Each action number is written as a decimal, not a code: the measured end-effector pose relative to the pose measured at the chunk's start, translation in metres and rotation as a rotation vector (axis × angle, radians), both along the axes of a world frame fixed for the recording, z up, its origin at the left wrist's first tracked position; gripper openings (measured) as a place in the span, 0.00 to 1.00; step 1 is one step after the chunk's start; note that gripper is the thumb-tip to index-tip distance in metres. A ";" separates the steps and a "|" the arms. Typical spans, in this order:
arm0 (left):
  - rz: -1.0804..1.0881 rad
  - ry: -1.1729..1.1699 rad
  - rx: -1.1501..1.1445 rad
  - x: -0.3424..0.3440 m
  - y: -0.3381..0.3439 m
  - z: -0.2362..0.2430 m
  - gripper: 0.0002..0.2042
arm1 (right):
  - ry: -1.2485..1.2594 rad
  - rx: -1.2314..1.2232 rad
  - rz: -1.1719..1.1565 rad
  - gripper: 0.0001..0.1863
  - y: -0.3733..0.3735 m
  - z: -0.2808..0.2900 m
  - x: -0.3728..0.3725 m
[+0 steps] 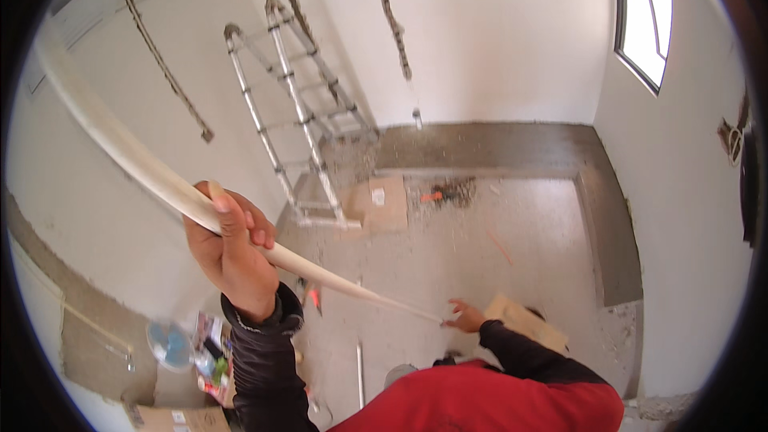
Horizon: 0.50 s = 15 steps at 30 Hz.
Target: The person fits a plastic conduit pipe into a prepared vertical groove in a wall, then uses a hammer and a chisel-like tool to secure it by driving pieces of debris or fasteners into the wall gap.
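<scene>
A long off-white pipe [328, 276] runs slantwise across the view, from high on the left down to the middle. It looks slightly bent. My left hand [236, 244] is closed around it partway along, with the thumb lying along the pipe. At the pipe's lower, thin-looking end is my right hand [466, 318], its fingers at the tip; one finger stands away from the others. Dark sleeves cover both forearms. A flat tan board or piece of cardboard [526, 322] lies just beyond the right wrist.
A folding ladder [300, 112] stands by the far-left wall, beside flat cardboard [384, 202]. Debris and an orange item [432, 196] lie on the floor. Another pale pipe [360, 372] is near my body. A fan [170, 344] and cluttered items stand lower left; a window [646, 20] is upper right.
</scene>
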<state>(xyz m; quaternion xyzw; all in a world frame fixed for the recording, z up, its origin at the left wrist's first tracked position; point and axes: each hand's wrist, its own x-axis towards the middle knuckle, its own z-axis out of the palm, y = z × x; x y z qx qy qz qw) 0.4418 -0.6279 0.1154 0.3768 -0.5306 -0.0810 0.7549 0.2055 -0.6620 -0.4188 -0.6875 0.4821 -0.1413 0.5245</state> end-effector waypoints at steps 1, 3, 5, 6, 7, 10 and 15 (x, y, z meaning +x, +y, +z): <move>-0.063 0.029 -0.007 0.009 -0.033 0.003 0.11 | -0.072 -0.019 0.045 0.48 -0.030 0.014 0.025; -0.187 0.094 0.008 0.028 -0.095 0.013 0.11 | -0.137 -0.242 0.102 0.50 -0.087 0.028 0.072; -0.330 0.109 0.009 0.057 -0.162 0.015 0.08 | -0.223 -0.415 0.136 0.38 -0.140 0.024 0.112; -0.374 0.138 0.015 0.075 -0.194 0.011 0.08 | -0.113 -0.311 0.114 0.29 -0.156 0.038 0.126; -0.427 0.163 0.019 0.088 -0.222 0.005 0.08 | -0.114 -0.233 0.071 0.23 -0.177 0.022 0.137; -0.590 0.207 0.115 0.139 -0.324 -0.022 0.13 | 0.056 -0.185 -0.007 0.21 -0.233 0.016 0.161; -0.694 -0.228 0.168 0.192 -0.502 -0.029 0.23 | 0.159 -0.296 -0.585 0.23 -0.303 0.009 0.183</move>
